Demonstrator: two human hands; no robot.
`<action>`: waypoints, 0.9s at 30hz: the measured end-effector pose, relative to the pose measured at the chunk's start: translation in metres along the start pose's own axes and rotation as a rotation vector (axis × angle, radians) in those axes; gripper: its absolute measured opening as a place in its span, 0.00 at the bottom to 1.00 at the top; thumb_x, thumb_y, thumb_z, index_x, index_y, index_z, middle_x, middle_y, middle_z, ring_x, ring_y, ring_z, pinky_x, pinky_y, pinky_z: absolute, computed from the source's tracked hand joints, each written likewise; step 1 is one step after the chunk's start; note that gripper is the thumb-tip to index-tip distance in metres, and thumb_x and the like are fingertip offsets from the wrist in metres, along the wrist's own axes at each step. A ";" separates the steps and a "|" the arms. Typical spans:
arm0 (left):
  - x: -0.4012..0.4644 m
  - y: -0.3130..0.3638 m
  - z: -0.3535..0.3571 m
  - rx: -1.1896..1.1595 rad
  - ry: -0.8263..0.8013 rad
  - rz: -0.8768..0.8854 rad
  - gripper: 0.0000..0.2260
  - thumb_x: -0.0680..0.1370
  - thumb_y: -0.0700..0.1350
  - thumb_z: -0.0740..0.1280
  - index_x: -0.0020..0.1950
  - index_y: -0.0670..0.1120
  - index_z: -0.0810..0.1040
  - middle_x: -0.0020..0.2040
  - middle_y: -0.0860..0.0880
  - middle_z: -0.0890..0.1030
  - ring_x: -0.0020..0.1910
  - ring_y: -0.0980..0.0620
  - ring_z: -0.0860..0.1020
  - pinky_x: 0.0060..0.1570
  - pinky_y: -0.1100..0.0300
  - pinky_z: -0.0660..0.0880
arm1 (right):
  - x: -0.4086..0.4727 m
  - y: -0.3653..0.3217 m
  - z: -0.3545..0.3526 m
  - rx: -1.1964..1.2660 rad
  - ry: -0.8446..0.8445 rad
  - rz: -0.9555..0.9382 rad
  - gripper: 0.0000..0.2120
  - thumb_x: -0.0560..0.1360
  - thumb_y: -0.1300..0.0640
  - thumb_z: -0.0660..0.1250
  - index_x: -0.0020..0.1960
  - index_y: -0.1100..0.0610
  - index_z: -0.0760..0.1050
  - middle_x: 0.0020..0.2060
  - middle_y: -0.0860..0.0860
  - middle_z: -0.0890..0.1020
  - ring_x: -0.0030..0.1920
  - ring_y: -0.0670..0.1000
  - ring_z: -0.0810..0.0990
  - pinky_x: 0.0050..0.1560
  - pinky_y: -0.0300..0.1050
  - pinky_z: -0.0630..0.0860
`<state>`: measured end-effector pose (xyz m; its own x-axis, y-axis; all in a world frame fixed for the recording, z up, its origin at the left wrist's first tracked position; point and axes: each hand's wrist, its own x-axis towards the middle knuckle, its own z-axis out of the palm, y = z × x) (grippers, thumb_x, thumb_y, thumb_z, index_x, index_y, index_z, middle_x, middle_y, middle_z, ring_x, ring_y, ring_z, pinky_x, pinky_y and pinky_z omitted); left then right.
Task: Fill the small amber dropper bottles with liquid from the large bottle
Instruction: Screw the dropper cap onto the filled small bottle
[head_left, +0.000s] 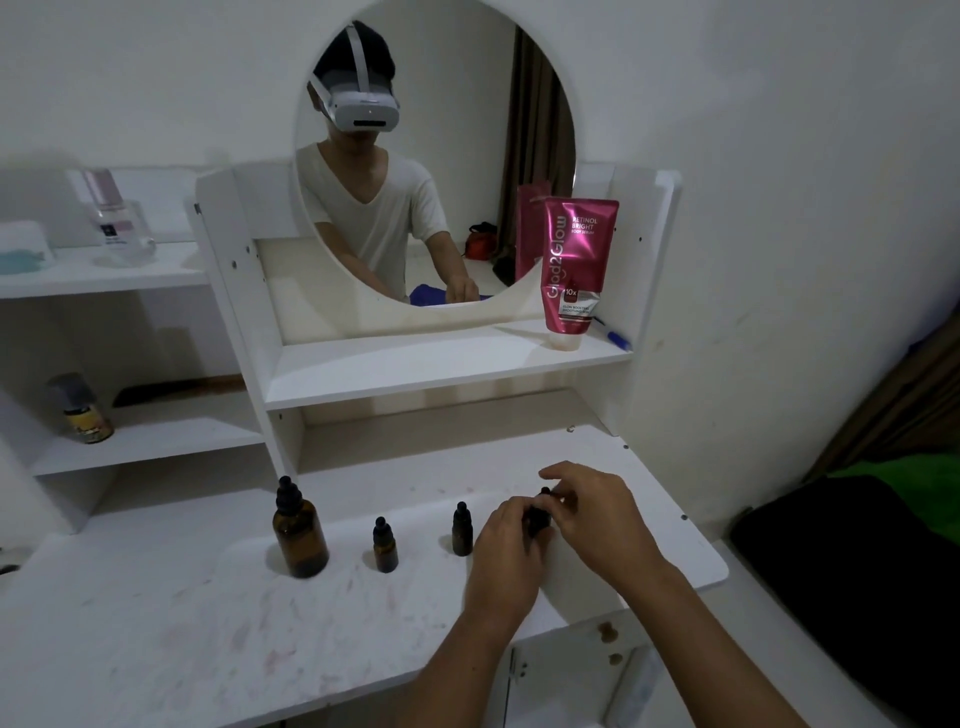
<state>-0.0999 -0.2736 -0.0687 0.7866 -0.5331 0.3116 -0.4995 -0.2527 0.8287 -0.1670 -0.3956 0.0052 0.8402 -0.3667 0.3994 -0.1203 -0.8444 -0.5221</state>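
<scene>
My left hand (506, 535) steadies a small amber dropper bottle (537, 519); my right hand (592, 512) pinches its cap, apparently to unscrew it.

A pink tube (575, 270) stands on the white shelf (415, 369) beside an oval mirror (436, 156).
</scene>
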 end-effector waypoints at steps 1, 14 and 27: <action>0.000 -0.001 0.000 -0.005 0.000 -0.001 0.08 0.83 0.44 0.67 0.60 0.56 0.77 0.54 0.61 0.81 0.56 0.62 0.79 0.61 0.60 0.77 | -0.001 0.000 -0.001 -0.033 0.014 0.025 0.15 0.77 0.48 0.74 0.62 0.50 0.81 0.44 0.44 0.85 0.41 0.41 0.80 0.49 0.34 0.78; 0.000 0.000 -0.001 -0.009 -0.006 -0.010 0.07 0.83 0.46 0.66 0.60 0.56 0.77 0.54 0.60 0.81 0.56 0.61 0.79 0.59 0.60 0.77 | -0.011 0.005 0.003 0.103 0.059 0.076 0.07 0.77 0.51 0.74 0.54 0.49 0.81 0.43 0.41 0.83 0.43 0.41 0.82 0.47 0.34 0.80; 0.001 -0.001 0.000 0.024 -0.015 0.003 0.06 0.83 0.45 0.65 0.59 0.54 0.77 0.53 0.59 0.81 0.55 0.59 0.79 0.57 0.62 0.76 | -0.007 0.008 0.005 0.156 -0.043 0.051 0.13 0.79 0.57 0.71 0.63 0.52 0.82 0.53 0.43 0.83 0.48 0.43 0.83 0.56 0.42 0.82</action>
<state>-0.0986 -0.2739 -0.0691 0.7794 -0.5462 0.3067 -0.5104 -0.2699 0.8165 -0.1708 -0.3981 -0.0054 0.8575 -0.3874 0.3386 -0.0822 -0.7528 -0.6531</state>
